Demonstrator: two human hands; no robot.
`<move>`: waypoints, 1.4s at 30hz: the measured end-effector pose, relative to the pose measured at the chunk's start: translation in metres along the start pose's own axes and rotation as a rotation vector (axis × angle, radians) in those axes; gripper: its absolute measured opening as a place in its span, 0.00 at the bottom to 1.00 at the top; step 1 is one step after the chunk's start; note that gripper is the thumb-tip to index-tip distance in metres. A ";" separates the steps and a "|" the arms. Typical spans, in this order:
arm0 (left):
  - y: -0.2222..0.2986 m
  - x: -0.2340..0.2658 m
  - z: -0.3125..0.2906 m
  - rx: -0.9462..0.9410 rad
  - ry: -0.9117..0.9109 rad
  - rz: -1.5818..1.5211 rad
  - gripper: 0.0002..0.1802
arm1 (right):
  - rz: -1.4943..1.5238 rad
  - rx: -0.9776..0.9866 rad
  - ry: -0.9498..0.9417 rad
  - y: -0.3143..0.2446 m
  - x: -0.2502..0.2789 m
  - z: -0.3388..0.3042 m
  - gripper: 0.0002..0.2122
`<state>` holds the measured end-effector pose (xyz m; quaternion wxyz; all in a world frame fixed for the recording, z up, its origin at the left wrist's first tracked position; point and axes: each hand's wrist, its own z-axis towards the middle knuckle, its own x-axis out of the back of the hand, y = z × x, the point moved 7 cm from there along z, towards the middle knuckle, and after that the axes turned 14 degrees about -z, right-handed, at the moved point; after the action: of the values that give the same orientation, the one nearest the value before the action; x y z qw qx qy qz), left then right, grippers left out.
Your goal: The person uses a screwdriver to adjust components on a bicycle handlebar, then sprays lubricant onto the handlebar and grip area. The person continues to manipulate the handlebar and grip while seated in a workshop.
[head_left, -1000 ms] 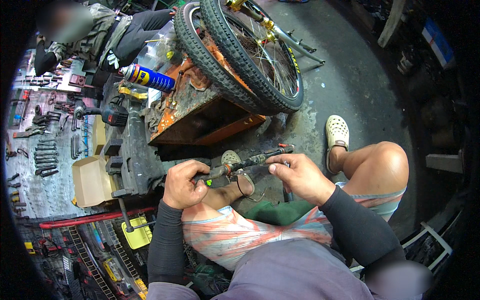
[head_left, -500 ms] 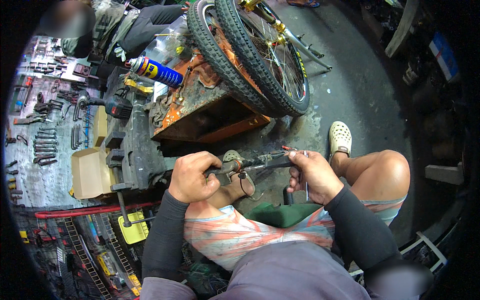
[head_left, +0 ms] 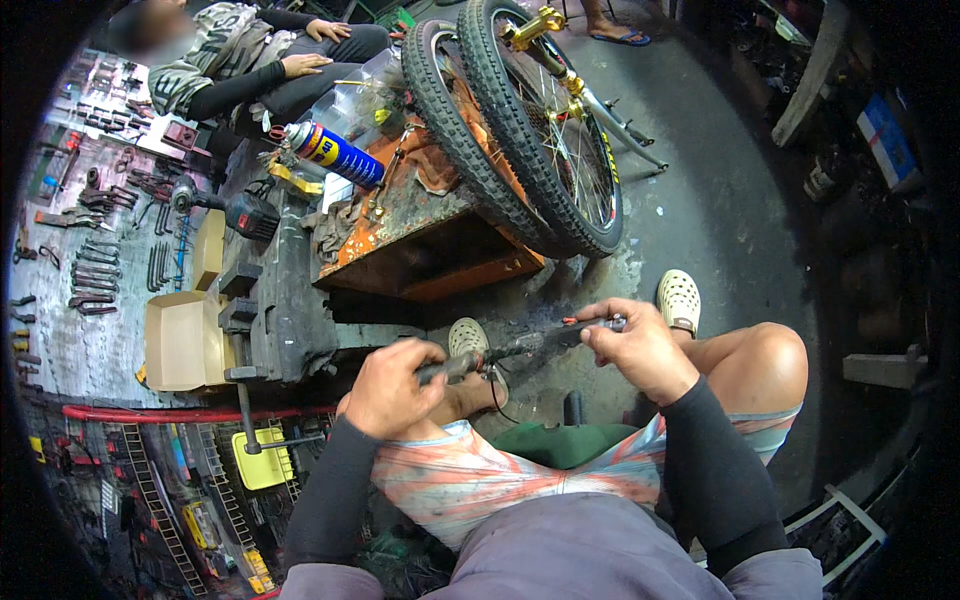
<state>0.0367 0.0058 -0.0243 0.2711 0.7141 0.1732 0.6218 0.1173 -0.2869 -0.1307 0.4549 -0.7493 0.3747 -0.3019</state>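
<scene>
A dark rod-like part (head_left: 518, 346) with fittings along it spans the space between my hands, above my lap. My left hand (head_left: 395, 385) wraps around its left end. A thin black cable (head_left: 503, 408) droops from the part beside that hand. My right hand (head_left: 640, 350) has thumb and fingers closed on the right end, where a grey tip shows above the fingers and a small red bit (head_left: 569, 321) sits nearby. The exact kind of the part cannot be made out.
Ahead, two bicycle wheels (head_left: 510, 140) lean on an orange metal box (head_left: 430, 265) bearing a blue spray can (head_left: 340, 155). Left are a cordless impact wrench (head_left: 235, 212), a cardboard box (head_left: 180, 340), a bench vise (head_left: 240, 315) and several wrenches (head_left: 95, 275). Another person sits far left.
My right hand has shifted slightly and turned; a thin pale stick that stuck out below it no longer shows. My left hand still grips the part. The view has tilted upward a little.
</scene>
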 end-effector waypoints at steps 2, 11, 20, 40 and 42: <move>-0.005 -0.007 -0.027 0.095 -0.048 -0.037 0.14 | -0.004 0.033 0.132 -0.005 0.017 -0.006 0.14; -0.010 -0.039 -0.091 0.160 -0.115 -0.028 0.18 | -0.175 0.146 0.054 -0.011 0.003 -0.020 0.18; -0.008 -0.035 -0.083 0.146 -0.128 0.000 0.18 | -0.176 0.140 0.057 -0.018 0.008 -0.018 0.19; 0.000 -0.035 -0.082 0.138 -0.173 0.028 0.19 | -0.213 0.097 -0.006 -0.021 0.003 -0.019 0.16; 0.002 -0.036 -0.082 0.132 -0.193 0.043 0.20 | -0.212 0.086 0.012 -0.022 0.004 -0.021 0.18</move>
<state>-0.0495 -0.0028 -0.0449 0.2254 0.7904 0.1715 0.5431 0.1093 -0.2933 -0.1013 0.4501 -0.7627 0.2827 -0.3686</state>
